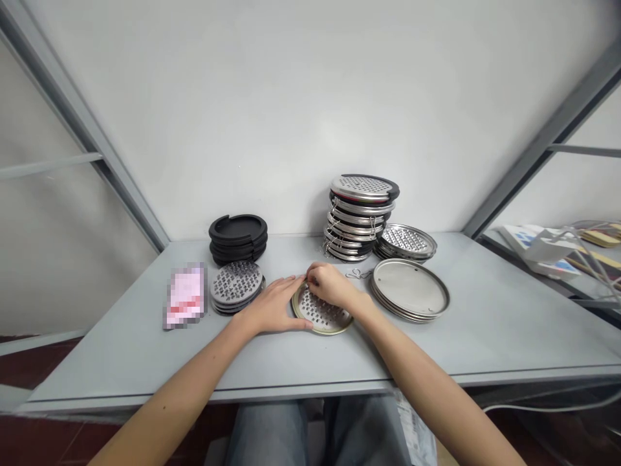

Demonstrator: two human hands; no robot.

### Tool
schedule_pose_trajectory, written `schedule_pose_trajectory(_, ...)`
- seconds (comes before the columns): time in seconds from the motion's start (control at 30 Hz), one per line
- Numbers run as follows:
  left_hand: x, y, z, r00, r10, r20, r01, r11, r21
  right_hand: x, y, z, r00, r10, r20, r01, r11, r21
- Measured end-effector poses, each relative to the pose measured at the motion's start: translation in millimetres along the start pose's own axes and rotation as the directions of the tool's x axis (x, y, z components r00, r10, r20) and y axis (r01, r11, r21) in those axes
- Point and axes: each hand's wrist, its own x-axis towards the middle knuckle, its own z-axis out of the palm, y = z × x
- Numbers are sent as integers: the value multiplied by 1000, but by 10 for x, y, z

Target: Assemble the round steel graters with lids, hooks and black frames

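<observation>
A round metal grater plate point(323, 314), seated in a shallow rimmed metal dish, lies flat on the table in front of me. Along its left edge rests my left hand point(279, 305), thumb and fingers spread apart around the rim. My right hand point(330, 285) is closed over the plate's far left edge, fingertips pinched together; whatever they grip is hidden. Just behind the right hand lie small wire clips point(358, 274). A stack of loose round grater discs point(237, 283) sits left of my left hand. To the right is a stack of shallow metal dishes point(411, 288).
Black round rings point(237, 236) are stacked at the back left. A tall pile of clipped graters point(363, 207) stands by the wall, with more grater plates point(406, 241) beside it. A blurred pink packet point(185, 292) lies left. Metal frame posts point(548, 139) flank the table point(504, 323).
</observation>
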Motion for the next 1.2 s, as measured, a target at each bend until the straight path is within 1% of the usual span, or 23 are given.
schedule_pose_trajectory(0.2, -3, -8, 10, 1000, -8, 4, 7, 1000, 19, -13, -32, -15, 1000, 20, 16, -19, 998, -52)
schedule_pose_trajectory(0.4, -6, -33, 28, 1000, -23, 5, 22, 999, 26, -15, -10, 23, 1000, 7, -4, -7, 997, -73)
schedule_pose_trajectory(0.6, 3, -8, 16, 1000, -15, 11, 15, 999, 29, -16, -7, 29, 1000, 27, 7, -26, 995, -94)
schedule_pose_trajectory(0.9, 4, -23, 46, 999, -39, 8, 39, 999, -1, -53, -82, 21, 994, 111, 0, -109, 978, -180)
schedule_pose_trajectory(1.03, 3, -23, 54, 998, -64, 21, 64, 998, -7, -56, -105, 14, 992, 128, 19, -122, 972, -203)
schedule_pose_trajectory(1.2, 4, -16, 51, 997, -71, 42, 70, 997, 13, -57, -100, 24, 990, 143, 14, -137, 970, -200)
